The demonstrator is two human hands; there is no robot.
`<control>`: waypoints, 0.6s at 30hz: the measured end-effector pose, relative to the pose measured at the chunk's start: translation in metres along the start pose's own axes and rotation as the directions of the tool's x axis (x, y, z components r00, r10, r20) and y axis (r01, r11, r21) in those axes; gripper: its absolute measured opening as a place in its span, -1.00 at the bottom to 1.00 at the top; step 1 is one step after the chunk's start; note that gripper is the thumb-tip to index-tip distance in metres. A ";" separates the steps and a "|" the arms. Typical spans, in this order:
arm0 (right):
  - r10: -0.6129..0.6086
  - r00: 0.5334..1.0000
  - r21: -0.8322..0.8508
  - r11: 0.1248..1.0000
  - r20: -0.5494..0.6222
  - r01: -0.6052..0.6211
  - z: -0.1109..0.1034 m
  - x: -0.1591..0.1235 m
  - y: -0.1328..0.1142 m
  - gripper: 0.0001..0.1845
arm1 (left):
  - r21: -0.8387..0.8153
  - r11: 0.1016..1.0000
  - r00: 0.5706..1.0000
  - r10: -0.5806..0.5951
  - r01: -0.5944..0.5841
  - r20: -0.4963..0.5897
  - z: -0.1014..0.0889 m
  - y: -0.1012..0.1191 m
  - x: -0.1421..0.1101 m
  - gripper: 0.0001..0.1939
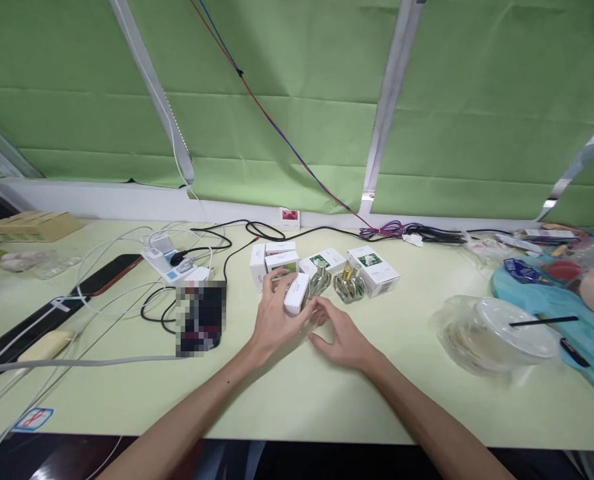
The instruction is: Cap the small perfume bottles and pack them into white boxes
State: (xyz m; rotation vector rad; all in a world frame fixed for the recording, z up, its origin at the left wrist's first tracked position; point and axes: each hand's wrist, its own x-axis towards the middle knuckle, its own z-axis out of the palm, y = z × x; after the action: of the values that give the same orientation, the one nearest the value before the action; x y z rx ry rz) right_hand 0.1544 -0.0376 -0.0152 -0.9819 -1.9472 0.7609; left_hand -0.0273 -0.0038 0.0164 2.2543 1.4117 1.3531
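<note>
My left hand [274, 319] is closed around a small white box [297, 292], fingers on its far side and thumb on the near side. Close by on the right, my right hand [341, 335] has its thumb apart from its curved fingers, with nothing visible between them. Its fingertips are at or against the left thumb; whether they touch the box I cannot tell. Just beyond the hands stand glass perfume bottles [349, 288] with gold caps, and another clear bottle [321, 280]. White cartons with flower pictures lie around them, including one on the right [374, 270] and one on the left [258, 267].
Left of my hands are a phone-like device [204, 317], partly pixelated, a power strip [169, 263] and tangled cables. A lidded plastic tub [507, 330] in a clear bag stands right, beside a turquoise bag [521, 287]. Another small box [290, 219] leans at the back wall.
</note>
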 end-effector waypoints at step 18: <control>0.010 0.995 -0.171 0.985 -0.100 -0.027 0.002 0.003 0.016 -0.72 | 0.066 0.993 0.992 0.096 -0.102 0.080 -0.001 -0.013 0.000 -0.58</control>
State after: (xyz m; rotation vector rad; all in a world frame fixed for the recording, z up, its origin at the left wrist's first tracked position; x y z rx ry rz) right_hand 0.1578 -0.0271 -0.0275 -1.1203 -1.9436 0.5500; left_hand -0.0360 0.0028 0.0101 2.4235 1.3598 1.2482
